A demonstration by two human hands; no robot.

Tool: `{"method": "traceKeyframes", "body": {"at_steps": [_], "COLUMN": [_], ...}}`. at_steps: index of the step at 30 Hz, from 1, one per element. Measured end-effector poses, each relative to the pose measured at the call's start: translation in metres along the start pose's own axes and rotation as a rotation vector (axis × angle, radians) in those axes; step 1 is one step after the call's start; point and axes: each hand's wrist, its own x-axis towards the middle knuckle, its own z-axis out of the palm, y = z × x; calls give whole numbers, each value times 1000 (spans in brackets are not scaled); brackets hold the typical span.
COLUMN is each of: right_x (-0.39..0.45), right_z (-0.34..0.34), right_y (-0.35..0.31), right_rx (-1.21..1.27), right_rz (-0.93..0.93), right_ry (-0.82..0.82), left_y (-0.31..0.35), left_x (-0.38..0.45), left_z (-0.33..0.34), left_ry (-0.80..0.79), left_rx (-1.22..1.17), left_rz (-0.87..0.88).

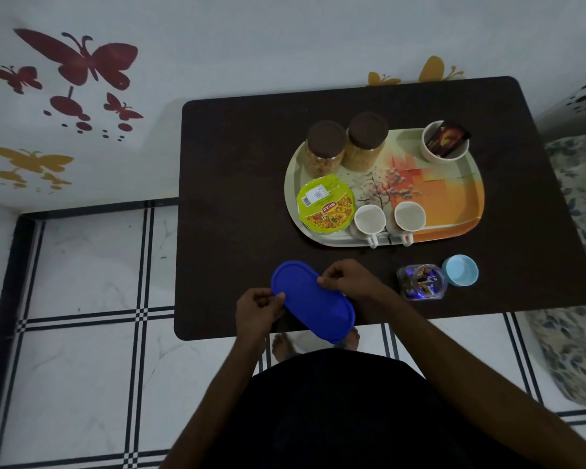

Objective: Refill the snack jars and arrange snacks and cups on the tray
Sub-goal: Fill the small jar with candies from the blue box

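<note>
Head view: my left hand (256,308) and right hand (344,279) each pinch an edge of the blue oval plastic lid (313,301) at six o'clock on the dark surface (237,164); looks like lid handling, next needing its container, unseen.

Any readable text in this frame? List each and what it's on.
"BIKAJI": red logo on the yellow-green snack cup lid on the tray.
Small print and barcode on the same lid: too small to read.
Dark packet in the white bowl: a logo shows, no legible words.
Wrappers in the clear jar: blurred, unreadable.
Blue lid in the hands: no text visible.
</note>
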Motion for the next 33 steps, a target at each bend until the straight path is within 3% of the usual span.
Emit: {"method": "traceKeyframes", "body": {"at_steps": [9, 20, 24, 26, 30, 33], "right_x": [3, -21, -52, -69, -97, -101], "right_z": [7, 19, -5, -24, -73, -112], "right_y": [-9, -18, -14, -6, 31, 76], "right_rx": [-150, -42, 17, 45, 154, -22], "right_rz": [67, -115, -204, -209, -163, -55], "right_ry": [60, 542, 736, 850, 971, 962], "left_y": [3, 24, 36, 42, 50, 49], "left_x": [6, 18, 4, -10, -32, -37], "left_z": [2, 3, 6, 17, 60, 99], "left_ry": [24, 40, 217, 224, -77, -376], "left_rx": [43, -92, 266, 352, 328, 411], "left_rz": [-21, 54, 387, 594, 774, 765]}}
